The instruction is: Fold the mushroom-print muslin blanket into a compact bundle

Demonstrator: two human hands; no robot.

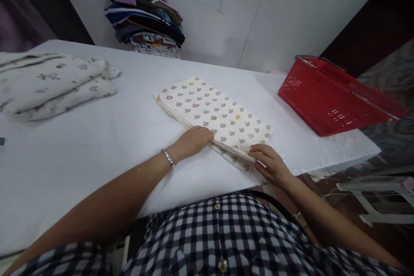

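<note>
A folded cream cloth (207, 110) with a grey, red, yellow and green print lies slantwise on the white-covered table (129, 146) in front of me. Its near edge shows several layers. My left hand (196, 140), with a silver bracelet at the wrist, is closed on the middle of that edge, its fingertips curled over the layers. At the right-hand near corner, my right hand (270, 164) pinches the layered edge between thumb and fingers. A bottom layer sticks out a little below the edge between my hands.
A crumpled white printed cloth (54, 84) lies at the left. Folded fabrics (145, 13) are stacked at the back by the wall. A red plastic basket (333, 95) stands on the table's right end. Beyond that edge, a white stool (371, 194) stands lower down.
</note>
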